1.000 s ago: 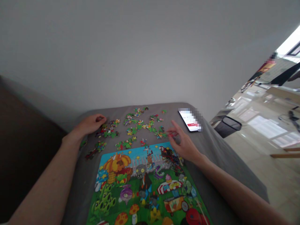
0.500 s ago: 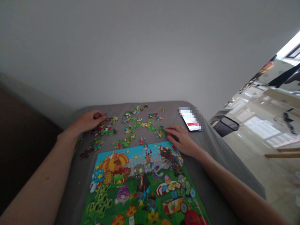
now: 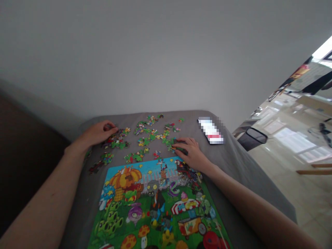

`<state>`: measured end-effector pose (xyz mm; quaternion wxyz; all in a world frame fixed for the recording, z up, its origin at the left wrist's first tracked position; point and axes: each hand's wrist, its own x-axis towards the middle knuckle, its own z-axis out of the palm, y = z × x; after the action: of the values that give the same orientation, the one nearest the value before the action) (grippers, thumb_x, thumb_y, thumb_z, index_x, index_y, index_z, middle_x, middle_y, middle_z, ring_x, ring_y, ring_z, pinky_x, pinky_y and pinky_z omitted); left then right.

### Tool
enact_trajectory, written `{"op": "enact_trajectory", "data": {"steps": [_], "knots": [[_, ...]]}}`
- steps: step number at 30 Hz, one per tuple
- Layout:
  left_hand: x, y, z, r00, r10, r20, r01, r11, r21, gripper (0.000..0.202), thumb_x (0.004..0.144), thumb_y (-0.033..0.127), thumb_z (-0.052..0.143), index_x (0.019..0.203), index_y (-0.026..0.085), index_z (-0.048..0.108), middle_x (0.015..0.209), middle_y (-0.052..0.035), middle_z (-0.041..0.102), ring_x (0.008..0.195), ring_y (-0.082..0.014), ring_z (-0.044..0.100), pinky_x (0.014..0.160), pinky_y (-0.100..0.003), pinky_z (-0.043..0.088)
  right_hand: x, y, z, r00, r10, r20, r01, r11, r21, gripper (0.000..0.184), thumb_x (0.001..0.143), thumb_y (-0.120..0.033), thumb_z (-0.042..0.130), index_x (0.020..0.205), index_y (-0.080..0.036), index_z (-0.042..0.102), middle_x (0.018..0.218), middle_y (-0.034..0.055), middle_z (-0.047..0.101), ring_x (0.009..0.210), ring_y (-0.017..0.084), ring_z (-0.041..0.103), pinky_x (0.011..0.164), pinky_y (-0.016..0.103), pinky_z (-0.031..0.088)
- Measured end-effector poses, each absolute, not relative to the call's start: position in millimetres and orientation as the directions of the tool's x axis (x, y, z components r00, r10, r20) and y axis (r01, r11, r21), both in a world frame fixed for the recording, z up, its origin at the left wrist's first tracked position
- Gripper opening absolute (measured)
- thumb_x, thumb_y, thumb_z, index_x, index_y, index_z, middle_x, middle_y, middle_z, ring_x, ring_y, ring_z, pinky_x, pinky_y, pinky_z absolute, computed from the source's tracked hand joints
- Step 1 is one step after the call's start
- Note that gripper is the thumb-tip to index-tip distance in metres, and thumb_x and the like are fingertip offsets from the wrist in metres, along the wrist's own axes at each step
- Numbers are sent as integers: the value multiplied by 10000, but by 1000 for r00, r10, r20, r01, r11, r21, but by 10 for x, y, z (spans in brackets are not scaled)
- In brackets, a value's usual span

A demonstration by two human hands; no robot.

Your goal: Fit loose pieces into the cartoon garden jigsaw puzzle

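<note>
Loose jigsaw pieces (image 3: 144, 141), mostly green with bits of red, yellow and blue, lie scattered on the grey cloth. At the left end of the pieces is my left hand (image 3: 102, 132), its thumb and fingers curled together in a pinch; what is between the fingertips is hidden. My right hand (image 3: 193, 152) rests over the upper right corner of the picture board, with thumb and fingertips closing on a jigsaw piece (image 3: 172, 144) at the right of the group. The picture board (image 3: 158, 200), printed with cartoon plants and zombies, lies flat nearest me.
A phone (image 3: 211, 130) with a lit, blurred screen lies at the back right of the cloth-covered surface (image 3: 233, 166). The pale wall (image 3: 155, 62) stands right behind it. Off to the right is a tiled floor (image 3: 287, 159) with furniture.
My right hand has moved left and closed in on the pieces at the right of the group. My left hand has barely moved. The view has shifted slightly.
</note>
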<state>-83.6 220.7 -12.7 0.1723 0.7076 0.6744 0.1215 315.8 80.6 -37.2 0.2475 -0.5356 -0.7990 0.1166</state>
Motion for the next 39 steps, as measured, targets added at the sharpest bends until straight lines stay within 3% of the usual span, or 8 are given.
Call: {"op": "enact_trajectory", "data": {"steps": [6, 16, 39], "knots": [[-831, 2193, -115, 77, 994, -75, 909, -39, 415, 483, 809, 577, 533, 1059, 175, 628, 777, -29, 638, 695, -202, 593, 599, -285, 416, 3227, 764, -377, -376, 884, 277, 782, 463, -417, 327, 998, -211, 500, 1225, -307, 716, 1312, 93, 616, 1228, 278, 509, 1035, 523, 409], [-831, 2200, -126, 73, 994, -78, 912, -35, 408, 473, 810, 568, 537, 1060, 177, 627, 794, -44, 627, 696, -204, 576, 592, -294, 402, 3268, 748, -388, -421, 857, 298, 757, 512, -406, 339, 984, -177, 516, 1239, -287, 711, 1300, 97, 616, 1212, 263, 513, 1049, 495, 412], [-861, 2183, -150, 120, 991, -64, 891, -79, 447, 403, 841, 505, 565, 1050, 168, 637, 749, -30, 631, 657, -185, 569, 587, -281, 384, 3284, 719, -405, -431, 861, 269, 776, 506, -377, 354, 1017, -237, 451, 1289, -285, 673, 1328, 103, 609, 1236, 271, 509, 1055, 507, 425]]}}
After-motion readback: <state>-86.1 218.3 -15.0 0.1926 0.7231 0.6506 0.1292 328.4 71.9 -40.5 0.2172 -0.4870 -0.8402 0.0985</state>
